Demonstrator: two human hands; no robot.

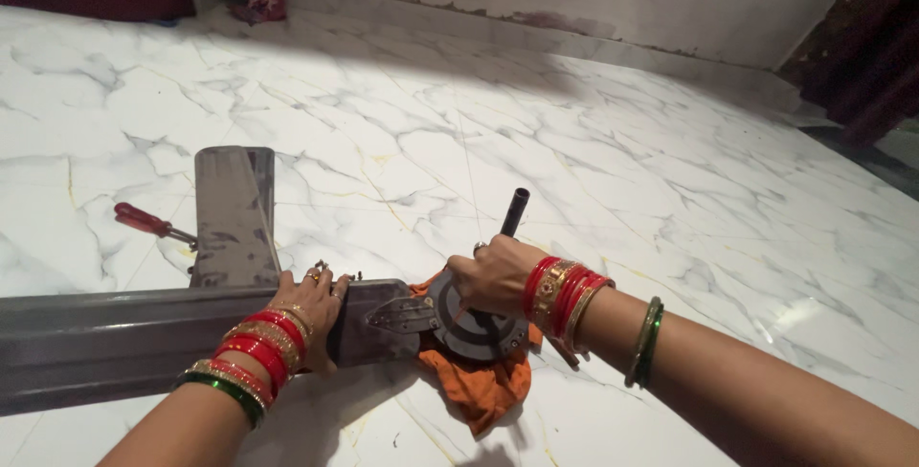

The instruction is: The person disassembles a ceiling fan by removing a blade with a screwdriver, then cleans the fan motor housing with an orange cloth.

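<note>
Under right hand (493, 274) gripping round motor (476, 322), orange cloth (486, 386) half hidden, left hand (316, 309) flat on blade (124, 343)

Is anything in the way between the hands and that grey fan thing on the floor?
Nothing visible. The left hand already presses flat on the grey fan blade, and the right hand rests on the round motor hub by its black rod. The orange cloth lies underneath the hub, not between.
</note>
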